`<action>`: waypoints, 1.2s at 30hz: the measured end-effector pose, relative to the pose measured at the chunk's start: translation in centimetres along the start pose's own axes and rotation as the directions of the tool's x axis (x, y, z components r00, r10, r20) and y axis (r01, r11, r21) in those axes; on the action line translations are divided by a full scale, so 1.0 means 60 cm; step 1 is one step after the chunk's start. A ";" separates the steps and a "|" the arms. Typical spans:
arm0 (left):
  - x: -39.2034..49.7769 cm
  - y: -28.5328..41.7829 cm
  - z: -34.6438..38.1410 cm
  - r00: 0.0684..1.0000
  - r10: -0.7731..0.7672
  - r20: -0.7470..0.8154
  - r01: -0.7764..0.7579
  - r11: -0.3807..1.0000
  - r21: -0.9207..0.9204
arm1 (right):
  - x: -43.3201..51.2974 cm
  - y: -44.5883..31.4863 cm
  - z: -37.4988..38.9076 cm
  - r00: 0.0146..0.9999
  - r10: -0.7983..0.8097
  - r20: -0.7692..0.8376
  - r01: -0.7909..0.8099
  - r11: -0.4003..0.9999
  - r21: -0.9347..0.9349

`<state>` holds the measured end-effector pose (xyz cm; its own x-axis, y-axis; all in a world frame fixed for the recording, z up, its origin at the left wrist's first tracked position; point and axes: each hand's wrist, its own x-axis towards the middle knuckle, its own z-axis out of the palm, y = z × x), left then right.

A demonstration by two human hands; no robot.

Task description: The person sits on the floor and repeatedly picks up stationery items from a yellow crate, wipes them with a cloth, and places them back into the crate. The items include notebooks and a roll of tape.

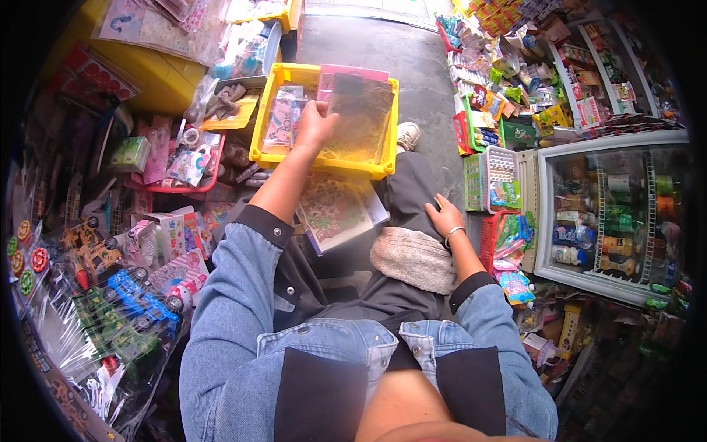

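My left hand point(316, 126) reaches into a yellow plastic crate point(323, 164), its fingers partly curled against flat packets; whether it grips one is unclear. Right of it in the crate a dark, translucent flat packet point(359, 113) leans over a pink sheet point(353, 70). Small printed packets point(281, 119) lie to the left of the hand. My right hand point(446, 216), with a bangle at the wrist, rests by my knee. A small yellow-green thing shows between its thumb and fingers, too little to name. A grey-beige fleecy cloth point(411, 259) lies across my leg beside it.
Below the crate is an open box point(337, 212) with patterned contents. At left are a red basket point(212, 179) and packaged toy cars point(138, 298). At right stand a green basket point(469, 124), a red basket point(486, 240) and a glass-door drinks fridge point(544, 204).
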<state>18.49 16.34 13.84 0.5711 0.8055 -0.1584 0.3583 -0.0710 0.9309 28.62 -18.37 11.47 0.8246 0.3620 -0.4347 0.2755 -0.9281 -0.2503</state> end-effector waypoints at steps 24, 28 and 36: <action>0.065 -0.033 0.009 0.969 0.246 -0.016 -0.246 0.969 -0.002 | 0.027 0.033 0.018 0.994 -0.068 -0.085 0.094 0.931 0.352; 0.014 0.008 -0.012 0.946 0.324 0.020 -0.325 0.942 0.081 | 0.013 0.005 -0.065 0.997 -0.070 -0.016 0.053 0.563 0.825; -0.162 0.099 -0.030 0.698 0.408 0.589 -0.244 0.908 -0.340 | -0.041 -0.195 -0.186 0.797 -0.180 -0.576 0.595 0.399 0.698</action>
<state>13.73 9.12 21.49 0.9795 0.1868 0.0755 -0.0651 -0.0612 0.9960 28.85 -9.36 25.11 0.8925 0.4058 0.1970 0.2554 -0.0947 -0.9622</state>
